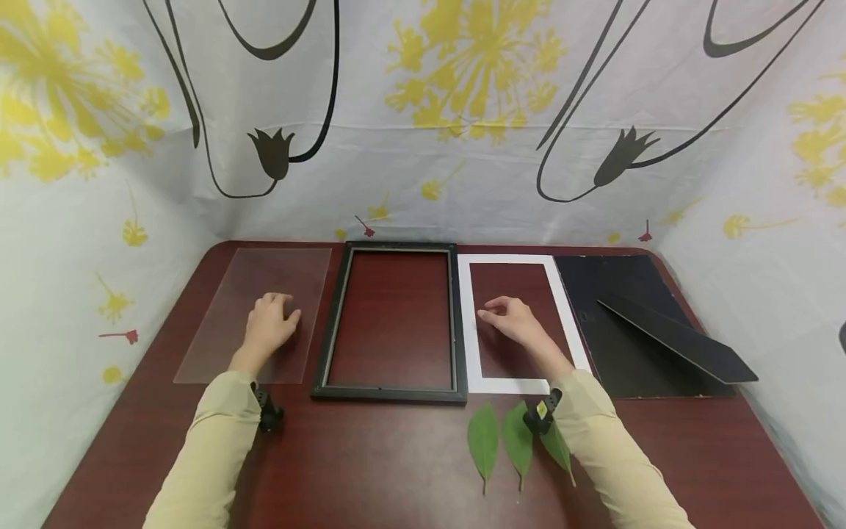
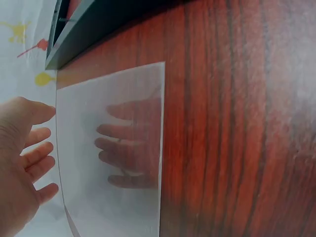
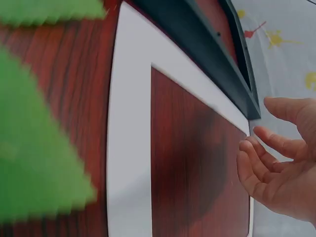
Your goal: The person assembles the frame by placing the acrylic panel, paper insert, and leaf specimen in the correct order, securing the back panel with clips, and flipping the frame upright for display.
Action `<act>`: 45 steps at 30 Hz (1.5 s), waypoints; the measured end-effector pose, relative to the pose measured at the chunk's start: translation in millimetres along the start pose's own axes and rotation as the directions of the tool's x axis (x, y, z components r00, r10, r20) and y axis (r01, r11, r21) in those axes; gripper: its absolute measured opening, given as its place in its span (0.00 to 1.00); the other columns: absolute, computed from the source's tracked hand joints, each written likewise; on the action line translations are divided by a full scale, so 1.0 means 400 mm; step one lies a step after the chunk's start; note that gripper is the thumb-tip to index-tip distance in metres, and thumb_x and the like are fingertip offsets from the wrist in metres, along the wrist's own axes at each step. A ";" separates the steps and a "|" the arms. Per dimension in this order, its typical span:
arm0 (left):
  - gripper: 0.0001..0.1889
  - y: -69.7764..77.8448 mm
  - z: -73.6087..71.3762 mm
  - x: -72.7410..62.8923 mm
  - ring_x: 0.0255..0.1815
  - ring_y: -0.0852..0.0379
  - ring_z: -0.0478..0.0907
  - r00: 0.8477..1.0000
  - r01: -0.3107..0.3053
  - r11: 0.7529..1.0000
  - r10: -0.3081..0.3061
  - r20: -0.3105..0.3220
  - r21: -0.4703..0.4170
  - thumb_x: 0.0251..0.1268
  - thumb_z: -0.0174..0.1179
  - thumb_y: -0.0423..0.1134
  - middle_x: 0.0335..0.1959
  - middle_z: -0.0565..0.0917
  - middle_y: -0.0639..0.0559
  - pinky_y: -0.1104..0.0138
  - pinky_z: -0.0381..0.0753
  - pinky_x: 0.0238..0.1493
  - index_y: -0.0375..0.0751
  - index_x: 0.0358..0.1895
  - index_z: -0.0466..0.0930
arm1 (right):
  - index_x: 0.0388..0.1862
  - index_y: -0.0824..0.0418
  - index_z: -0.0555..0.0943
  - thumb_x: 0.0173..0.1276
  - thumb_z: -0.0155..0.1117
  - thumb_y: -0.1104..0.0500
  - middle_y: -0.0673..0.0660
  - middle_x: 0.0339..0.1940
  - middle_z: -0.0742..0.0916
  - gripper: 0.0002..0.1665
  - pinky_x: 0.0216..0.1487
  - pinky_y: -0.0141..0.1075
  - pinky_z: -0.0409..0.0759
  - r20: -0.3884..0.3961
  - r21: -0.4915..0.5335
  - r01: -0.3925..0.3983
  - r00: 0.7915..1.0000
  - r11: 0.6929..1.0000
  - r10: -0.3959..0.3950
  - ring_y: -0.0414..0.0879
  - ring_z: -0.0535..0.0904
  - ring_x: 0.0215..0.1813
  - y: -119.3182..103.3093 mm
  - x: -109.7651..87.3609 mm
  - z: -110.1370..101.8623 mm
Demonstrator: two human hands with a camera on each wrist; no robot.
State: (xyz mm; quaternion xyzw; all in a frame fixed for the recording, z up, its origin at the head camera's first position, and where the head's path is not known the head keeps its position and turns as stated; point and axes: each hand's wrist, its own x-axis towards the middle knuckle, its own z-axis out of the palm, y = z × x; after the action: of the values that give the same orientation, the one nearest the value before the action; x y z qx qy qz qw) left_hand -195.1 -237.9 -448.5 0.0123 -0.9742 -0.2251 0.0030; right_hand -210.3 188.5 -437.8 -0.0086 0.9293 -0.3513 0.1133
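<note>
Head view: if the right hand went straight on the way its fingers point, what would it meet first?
Probably the black frame, just past the left strip of the flat white mat; but the right hand seems raised, and might clear both.

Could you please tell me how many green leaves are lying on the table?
3, side by side in front of the white mat: a left leaf, a middle leaf and a right leaf, partly covered by the right arm, which may hide others.

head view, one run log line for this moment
left hand: empty, over clear sheet; right hand: empty, over white mat; black frame: between sheet and mat; three leaves: in front of mat
</note>
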 end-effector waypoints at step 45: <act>0.32 -0.151 -0.100 -0.005 0.57 0.24 0.54 0.956 0.292 0.952 -0.291 0.030 -0.086 0.61 0.53 0.39 0.53 0.61 0.19 0.38 0.64 0.54 0.17 0.60 0.55 | 0.54 0.66 0.73 0.55 0.69 0.61 0.66 0.52 0.80 0.28 0.40 0.41 0.85 0.011 0.401 -0.243 0.965 0.883 0.261 0.55 0.81 0.49 -0.090 0.056 0.109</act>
State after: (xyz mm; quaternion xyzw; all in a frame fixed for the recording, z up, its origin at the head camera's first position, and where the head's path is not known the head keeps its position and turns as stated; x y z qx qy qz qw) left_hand -191.1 -309.4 -439.2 0.1539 -0.9507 -0.2665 -0.0378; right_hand -225.1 130.8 -450.4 0.1433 0.8336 -0.5155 0.1371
